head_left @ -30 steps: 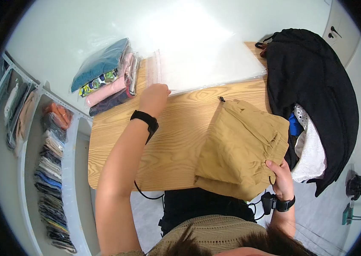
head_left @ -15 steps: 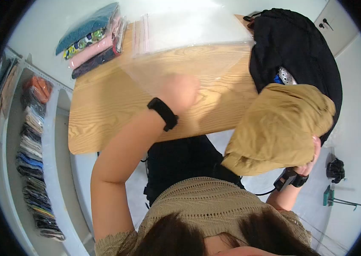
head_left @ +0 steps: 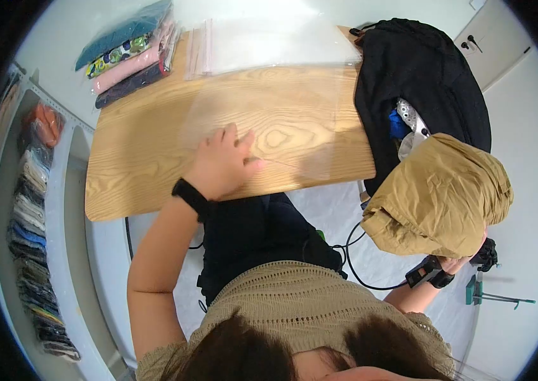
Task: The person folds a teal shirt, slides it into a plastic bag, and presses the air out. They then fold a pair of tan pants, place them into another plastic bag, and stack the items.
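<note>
My left hand (head_left: 221,162) is over the near left part of a clear plastic bag (head_left: 294,105) on the wooden table, its fingers spread and holding nothing. Off the table's right side, my right hand (head_left: 454,264) supports a folded tan garment (head_left: 440,197) from below. Most of that hand is hidden under the cloth. The bag is see-through, so its outline is faint against the wood grain.
A stack of clear plastic bags (head_left: 269,47) lies along the back of the wooden table (head_left: 135,165). Folded, bagged clothes (head_left: 129,63) are piled at back left. A black bag (head_left: 421,82) with things in it stands right, and shelves of packed garments (head_left: 30,235) line the left.
My left hand has moved left and nearer to me, and its fingers now show spread. The tan garment in my right hand has shifted slightly right. The whole view has tilted a little.
</note>
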The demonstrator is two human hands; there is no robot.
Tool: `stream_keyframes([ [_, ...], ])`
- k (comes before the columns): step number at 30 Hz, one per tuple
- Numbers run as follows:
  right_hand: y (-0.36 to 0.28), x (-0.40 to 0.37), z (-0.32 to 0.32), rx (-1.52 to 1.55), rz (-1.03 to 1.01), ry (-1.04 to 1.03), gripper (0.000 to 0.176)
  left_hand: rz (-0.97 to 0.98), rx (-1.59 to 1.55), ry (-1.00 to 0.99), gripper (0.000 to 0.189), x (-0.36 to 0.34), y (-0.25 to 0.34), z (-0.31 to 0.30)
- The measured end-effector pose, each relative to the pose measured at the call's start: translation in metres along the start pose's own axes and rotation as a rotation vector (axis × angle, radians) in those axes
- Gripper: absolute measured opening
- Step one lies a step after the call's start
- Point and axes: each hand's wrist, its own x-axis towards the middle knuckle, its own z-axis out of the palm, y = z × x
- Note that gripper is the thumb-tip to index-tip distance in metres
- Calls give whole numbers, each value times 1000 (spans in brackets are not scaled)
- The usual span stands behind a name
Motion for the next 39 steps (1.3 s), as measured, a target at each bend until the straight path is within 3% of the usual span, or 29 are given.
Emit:
stream_keyframes([
  [1,2,12,-18,18,32,-255,39,-6,-39,-111,56,-7,16,-11],
  [2,6,11,-13,16,35,-264,39,-14,-79,-217,57,-14,25,-14],
  [3,16,6,-4,-131,-151,-138,40,-22,-82,-213,57,-24,26,-10],
  [4,22,4,2,-278,-337,-6,41,91,-100,-45,56,-34,26,-4],
  [5,23,5,2,-280,-336,-7,41,209,-116,120,54,-39,23,2],
  [9,20,6,-5,-466,-375,-99,43,250,-234,64,52,-52,3,22],
  [11,14,6,1,-540,-376,-135,43,190,-120,122,51,-54,1,32],
  [13,16,0,16,-162,-232,22,44,134,-92,124,52,-52,6,31],
  [14,16,2,5,-173,-227,23,44,85,-48,133,52,-51,10,29],
  [16,21,12,-25,-965,-600,-157,48,83,3,218,51,-51,18,23],
  [17,21,9,-19,-969,-598,-157,48,180,-65,207,51,-49,19,20],
  [19,22,-5,6,-309,-426,-78,54,280,-138,197,51,-45,19,23],
  [28,34,-43,13,-64,-29,-480,57,202,-179,257,56,-41,29,30],
  [32,62,-78,36,64,165,-659,59,138,-251,381,40,-21,18,46],
  [33,76,-6,67,99,211,-704,59,113,-301,440,36,-16,15,49],
  [34,103,-25,89,136,259,-750,59,117,-300,441,36,-12,15,49],
  [37,103,-28,87,243,417,-890,61,153,-346,602,34,-4,16,48],
  [39,103,-29,86,312,530,-985,62,45,-682,579,36,2,16,43],
])
